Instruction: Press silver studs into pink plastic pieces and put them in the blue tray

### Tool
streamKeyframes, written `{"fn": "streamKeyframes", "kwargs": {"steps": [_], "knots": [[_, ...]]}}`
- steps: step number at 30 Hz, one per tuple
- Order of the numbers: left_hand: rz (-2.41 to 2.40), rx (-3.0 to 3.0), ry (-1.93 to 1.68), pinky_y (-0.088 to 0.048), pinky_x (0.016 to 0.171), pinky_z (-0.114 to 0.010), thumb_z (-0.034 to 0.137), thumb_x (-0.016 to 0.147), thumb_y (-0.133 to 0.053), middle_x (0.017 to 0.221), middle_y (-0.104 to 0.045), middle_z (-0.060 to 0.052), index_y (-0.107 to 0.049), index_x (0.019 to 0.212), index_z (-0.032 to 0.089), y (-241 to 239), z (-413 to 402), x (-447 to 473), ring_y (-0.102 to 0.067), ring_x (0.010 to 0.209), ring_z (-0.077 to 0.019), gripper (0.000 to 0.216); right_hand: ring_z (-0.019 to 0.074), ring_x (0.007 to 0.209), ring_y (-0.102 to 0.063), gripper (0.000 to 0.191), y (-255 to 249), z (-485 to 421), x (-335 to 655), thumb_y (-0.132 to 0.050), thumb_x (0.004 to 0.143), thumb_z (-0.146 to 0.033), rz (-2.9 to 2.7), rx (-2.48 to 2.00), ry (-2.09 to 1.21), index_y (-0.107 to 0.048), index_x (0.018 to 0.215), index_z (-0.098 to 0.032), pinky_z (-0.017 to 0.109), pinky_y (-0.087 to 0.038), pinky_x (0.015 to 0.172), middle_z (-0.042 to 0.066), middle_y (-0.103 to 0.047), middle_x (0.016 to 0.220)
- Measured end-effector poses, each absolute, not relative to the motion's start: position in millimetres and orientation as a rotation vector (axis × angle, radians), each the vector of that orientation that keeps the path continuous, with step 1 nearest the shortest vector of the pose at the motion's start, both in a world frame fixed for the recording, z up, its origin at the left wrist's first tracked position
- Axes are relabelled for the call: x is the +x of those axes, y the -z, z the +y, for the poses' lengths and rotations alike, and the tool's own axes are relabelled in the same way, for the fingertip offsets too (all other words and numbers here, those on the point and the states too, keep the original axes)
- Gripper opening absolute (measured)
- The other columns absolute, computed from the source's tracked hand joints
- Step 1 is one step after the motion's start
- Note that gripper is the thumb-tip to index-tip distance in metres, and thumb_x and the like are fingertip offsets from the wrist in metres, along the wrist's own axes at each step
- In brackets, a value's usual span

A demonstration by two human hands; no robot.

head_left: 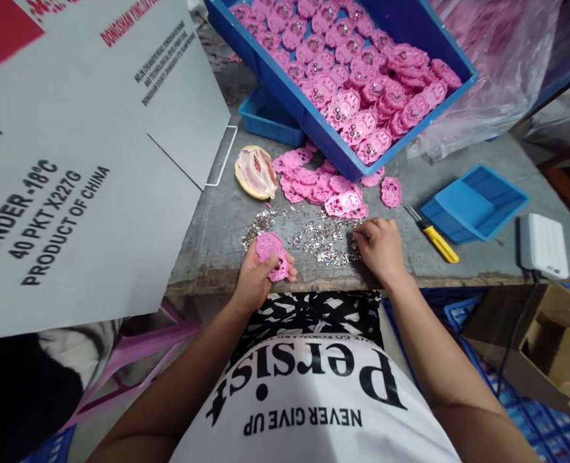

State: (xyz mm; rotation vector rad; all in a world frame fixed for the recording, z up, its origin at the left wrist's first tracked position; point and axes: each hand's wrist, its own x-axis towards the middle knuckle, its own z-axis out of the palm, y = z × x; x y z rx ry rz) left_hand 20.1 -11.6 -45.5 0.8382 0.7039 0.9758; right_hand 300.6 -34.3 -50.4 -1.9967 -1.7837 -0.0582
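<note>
Near the table's front edge, my left hand grips a pink plastic piece with a scalloped outline, the thumb pressed on its face. My right hand reaches down at the right side of a spread of small shiny metal parts. Its fingertips are pinched together among them; whatever they hold is too small to make out. A second little heap of metal parts lies just beyond my left hand. Behind the metal parts, several loose pink pieces are piled on the table.
A large blue tray full of pink pieces stands tilted at the back, a small blue bin under it. Pomelo half, yellow screwdriver, blue bin and white box-shaped device share the table. A big carton rises at left.
</note>
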Motion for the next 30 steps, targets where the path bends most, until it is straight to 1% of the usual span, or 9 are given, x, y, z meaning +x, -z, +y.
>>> {"fn": "streamKeyframes", "kwargs": {"steps": [5,11,14,17,23,27,30], "knots": [[0.740,0.833,-0.991,-0.061,0.057,-0.033,0.036,0.084,-0.077,0.086,-0.073,-0.001,-0.045,0.117,0.021,43,-14,21,-0.071,0.065,-0.0181,0.048,0.0291,0.090,-0.052,0.019,43,-9,293,-0.058,0.091,-0.019,-1.948,-2.072,0.013,-0.077,0.087,-0.019,0.040,-0.041,0.080,0.012,-0.070,0.091],[0.749,0.817,-1.003,-0.060,0.056,-0.034,0.036,0.082,-0.078,0.085,-0.073,-0.001,-0.045,0.118,0.021,42,-14,21,-0.071,0.063,-0.0183,0.051,0.0287,0.089,-0.052,0.026,40,-1,287,-0.049,0.094,-0.014,-2.142,-2.122,0.051,-0.074,0.086,-0.013,0.040,-0.037,0.079,0.016,-0.069,0.092],[0.745,0.810,-1.002,-0.060,0.056,-0.034,0.036,0.081,-0.079,0.085,-0.073,-0.001,-0.044,0.122,0.021,43,-15,20,-0.071,0.063,-0.0189,0.056,0.0283,0.088,-0.053,0.024,39,-6,290,-0.049,0.092,-0.013,-2.129,-2.128,0.015,-0.071,0.085,-0.014,0.040,-0.038,0.080,0.017,-0.069,0.094],[0.738,0.805,-1.000,-0.060,0.056,-0.034,0.036,0.081,-0.079,0.085,-0.073,-0.001,-0.043,0.124,0.020,43,-16,19,-0.071,0.063,-0.0189,0.058,0.0281,0.088,-0.055,0.017,39,-13,295,-0.052,0.090,-0.015,-1.978,-2.091,-0.066,-0.068,0.083,-0.017,0.040,-0.040,0.081,0.015,-0.069,0.093],[0.763,0.807,-1.004,-0.060,0.055,-0.033,0.034,0.080,-0.078,0.083,-0.073,-0.001,-0.044,0.119,0.020,40,-16,21,-0.070,0.062,-0.0185,0.054,0.0260,0.084,-0.057,0.010,35,-22,300,-0.055,0.087,-0.023,-1.749,-1.875,-0.262,-0.057,0.078,-0.022,0.039,-0.044,0.080,0.010,-0.067,0.086],[0.748,0.836,-0.999,-0.059,0.055,-0.033,0.034,0.080,-0.078,0.084,-0.073,-0.002,-0.044,0.118,0.020,28,-18,29,-0.070,0.063,-0.0186,0.053,0.0245,0.083,-0.058,0.009,29,-24,299,-0.055,0.089,-0.025,-1.756,-1.827,-0.280,-0.058,0.081,-0.022,0.037,-0.044,0.079,0.008,-0.067,0.086],[0.711,0.865,-0.999,-0.060,0.057,-0.033,0.034,0.081,-0.078,0.086,-0.073,-0.002,-0.044,0.121,0.020,20,-21,34,-0.071,0.065,-0.0187,0.053,0.0265,0.086,-0.058,0.011,28,-22,298,-0.054,0.089,-0.019,-1.832,-1.973,-0.178,-0.061,0.081,-0.021,0.038,-0.043,0.081,0.012,-0.069,0.089]]}}
